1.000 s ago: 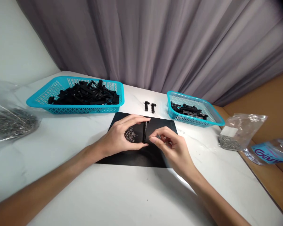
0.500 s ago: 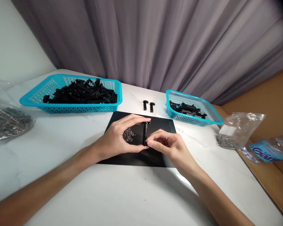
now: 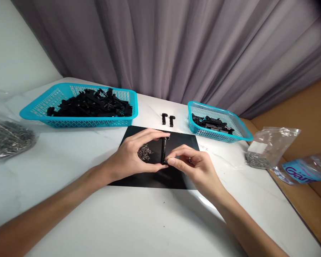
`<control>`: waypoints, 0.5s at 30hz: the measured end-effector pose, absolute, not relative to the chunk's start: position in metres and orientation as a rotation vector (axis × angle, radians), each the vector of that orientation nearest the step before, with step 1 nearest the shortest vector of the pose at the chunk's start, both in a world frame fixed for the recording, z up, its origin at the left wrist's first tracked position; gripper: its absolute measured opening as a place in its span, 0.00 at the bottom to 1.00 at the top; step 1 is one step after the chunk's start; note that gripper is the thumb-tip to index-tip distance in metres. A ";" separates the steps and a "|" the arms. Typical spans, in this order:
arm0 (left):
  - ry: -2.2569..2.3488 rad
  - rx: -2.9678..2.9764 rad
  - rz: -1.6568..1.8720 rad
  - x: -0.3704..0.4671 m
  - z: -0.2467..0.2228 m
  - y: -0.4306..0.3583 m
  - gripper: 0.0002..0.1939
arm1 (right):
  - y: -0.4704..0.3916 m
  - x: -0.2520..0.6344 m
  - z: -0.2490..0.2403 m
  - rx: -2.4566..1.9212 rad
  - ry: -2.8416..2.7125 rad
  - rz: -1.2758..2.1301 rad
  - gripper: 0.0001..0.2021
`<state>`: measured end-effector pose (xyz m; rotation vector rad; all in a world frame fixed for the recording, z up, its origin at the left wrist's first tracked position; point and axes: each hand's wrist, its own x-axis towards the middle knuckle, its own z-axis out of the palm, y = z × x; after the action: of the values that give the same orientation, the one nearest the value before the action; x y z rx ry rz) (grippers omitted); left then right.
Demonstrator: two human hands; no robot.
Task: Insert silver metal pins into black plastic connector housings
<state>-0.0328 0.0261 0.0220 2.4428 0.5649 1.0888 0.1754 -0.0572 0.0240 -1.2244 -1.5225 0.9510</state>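
Note:
Between the thumb and fingers of my left hand a slim black plastic part is gripped by its two ends, above a black mat. My right hand has its thumb and forefinger pinched at the part's near end. Whether a small piece sits in that pinch is hidden by the fingertips. On the mat behind my left hand lies a pile of small metal springs or clips. Two black L-shaped parts stand side by side beyond the mat.
A large blue basket of black parts is at back left, a smaller blue basket at back right. Clear bags of metal pieces lie left and right. A plastic bottle lies at the right edge of the white table.
The view has shifted very slightly. Both hands stay at the black part, with the right fingertips only a little moved at its near end.

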 end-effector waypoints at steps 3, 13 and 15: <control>0.565 2.436 1.093 -0.033 0.023 0.026 0.33 | -0.057 0.175 0.023 -1.236 -1.509 0.962 0.07; 0.555 2.442 1.077 -0.033 0.021 0.026 0.32 | -0.055 0.179 0.023 -1.202 -1.542 1.064 0.08; 0.557 2.439 1.075 -0.033 0.021 0.026 0.33 | -0.055 0.178 0.023 -1.195 -1.539 1.052 0.07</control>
<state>-0.0332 0.0263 0.0211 2.4389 0.5574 1.0751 0.1782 -0.0547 0.0225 -1.1953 -1.5394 1.0520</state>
